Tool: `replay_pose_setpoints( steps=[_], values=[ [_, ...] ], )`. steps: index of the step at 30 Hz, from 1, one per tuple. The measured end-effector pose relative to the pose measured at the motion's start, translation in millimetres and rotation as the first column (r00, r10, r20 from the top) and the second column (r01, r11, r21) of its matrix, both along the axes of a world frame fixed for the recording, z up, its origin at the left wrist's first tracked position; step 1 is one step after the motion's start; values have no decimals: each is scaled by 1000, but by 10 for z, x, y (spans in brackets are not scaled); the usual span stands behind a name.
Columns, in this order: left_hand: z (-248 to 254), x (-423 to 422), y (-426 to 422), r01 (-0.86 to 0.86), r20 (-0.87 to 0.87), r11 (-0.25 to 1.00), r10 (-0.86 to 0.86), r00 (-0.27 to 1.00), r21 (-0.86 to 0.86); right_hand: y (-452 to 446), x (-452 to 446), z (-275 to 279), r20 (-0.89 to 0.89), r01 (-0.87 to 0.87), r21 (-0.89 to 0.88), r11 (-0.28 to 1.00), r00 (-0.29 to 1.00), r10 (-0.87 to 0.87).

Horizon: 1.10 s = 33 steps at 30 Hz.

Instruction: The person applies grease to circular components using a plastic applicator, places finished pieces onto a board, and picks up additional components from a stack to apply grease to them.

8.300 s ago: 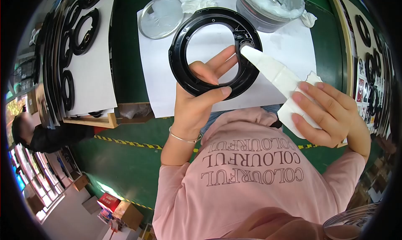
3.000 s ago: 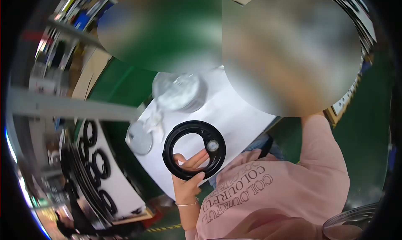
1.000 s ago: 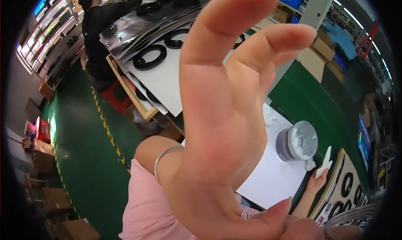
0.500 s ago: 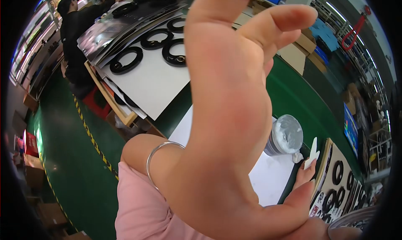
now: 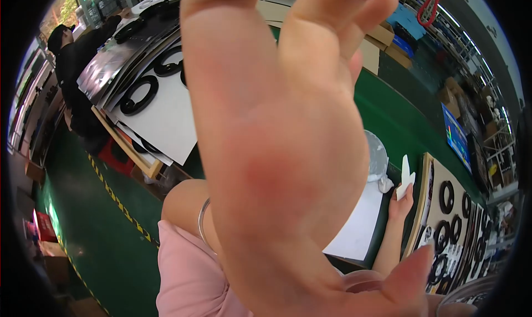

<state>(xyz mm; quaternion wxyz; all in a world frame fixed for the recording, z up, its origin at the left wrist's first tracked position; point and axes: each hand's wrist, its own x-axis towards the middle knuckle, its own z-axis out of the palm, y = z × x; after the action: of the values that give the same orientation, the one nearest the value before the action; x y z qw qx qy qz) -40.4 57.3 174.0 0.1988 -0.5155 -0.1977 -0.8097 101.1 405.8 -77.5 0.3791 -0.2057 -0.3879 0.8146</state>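
Observation:
My left hand [image 5: 277, 151] fills the middle of the view, very close to the camera, its fingers and thumb apart. Some fingertips run out of the top edge, so whether they touch anything cannot be seen. A silver bracelet [image 5: 202, 223] circles that wrist, above a pink sleeve [image 5: 191, 272]. Lower right, my right hand [image 5: 401, 202] is closed on a thin white piece with pointed ends [image 5: 406, 179]; its exact kind is unclear. Near it, partly behind my left hand, stands a clear tub [image 5: 377, 156] with white residue inside. A white sheet [image 5: 357, 234] lies below the tub.
Black rings [image 5: 139, 95] lie on stacked white boards [image 5: 166, 123] at left. A person in black [image 5: 83, 68] works beyond them. Right, a board [image 5: 424, 200] carries more black rings and small parts. Cardboard boxes [image 5: 382, 34] and a monitor [image 5: 456, 137] stand farther off.
My left hand now looks larger and covers more of the tub and the rings. The surroundings have shifted left and slightly up or down with the camera. My right hand still holds the white piece.

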Motion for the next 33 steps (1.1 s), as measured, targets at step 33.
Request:
replay_pose_setpoints(
  steps=[33],
  values=[
    [-940,-936,-1145,-641,-522,-37,619,587,-766,468,103,-255,-77,-120,-75,990,990,114]
  ],
)
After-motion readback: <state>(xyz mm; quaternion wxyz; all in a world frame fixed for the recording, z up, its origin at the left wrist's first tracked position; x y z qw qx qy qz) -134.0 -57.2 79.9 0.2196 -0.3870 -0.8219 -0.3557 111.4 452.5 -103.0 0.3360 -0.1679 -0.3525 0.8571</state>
